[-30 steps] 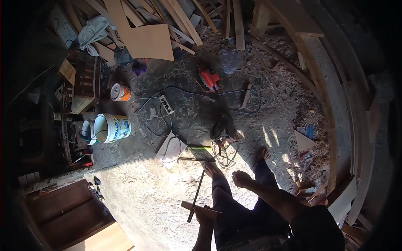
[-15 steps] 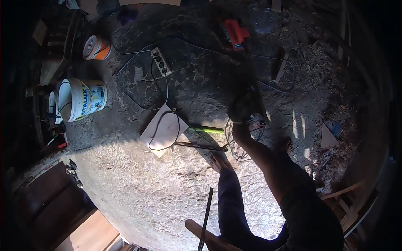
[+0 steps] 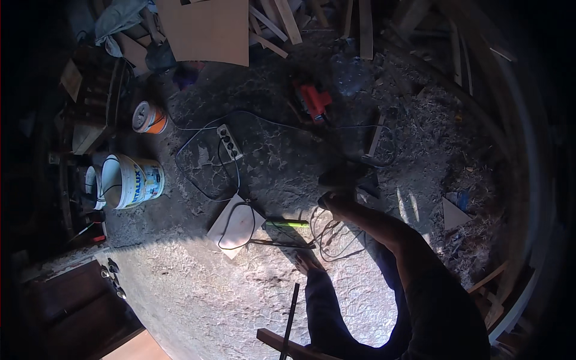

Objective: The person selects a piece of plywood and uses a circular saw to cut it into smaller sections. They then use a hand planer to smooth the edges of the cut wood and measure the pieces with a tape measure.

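My right arm reaches forward over the floor. At its end my right hand [image 3: 331,204] is closed on a dark object [image 3: 343,176] in deep shadow, whose kind I cannot make out. Loops of dark cable [image 3: 321,249] lie just below that hand. My left hand does not show. At the lower edge, in front of my body, a wooden strip [image 3: 271,339] and a thin black bar [image 3: 290,317] cross each other; what supports them is hidden. My bare foot [image 3: 307,261] is on the sunlit floor, beside dark strips [image 3: 282,244] and a yellow-green tool [image 3: 288,222].
A pale square board [image 3: 235,219] with a cable across it lies left of the tool. Beyond it are a power strip [image 3: 230,142], a white bucket [image 3: 141,183], an orange-and-white pail [image 3: 150,118] and a red tool [image 3: 313,101]. Boards [image 3: 210,33] lean at the back.
The view has shifted, showing more boards at the back. My right hand and the dark object have moved closer to the cable loops, which now lie spread wider on the floor.
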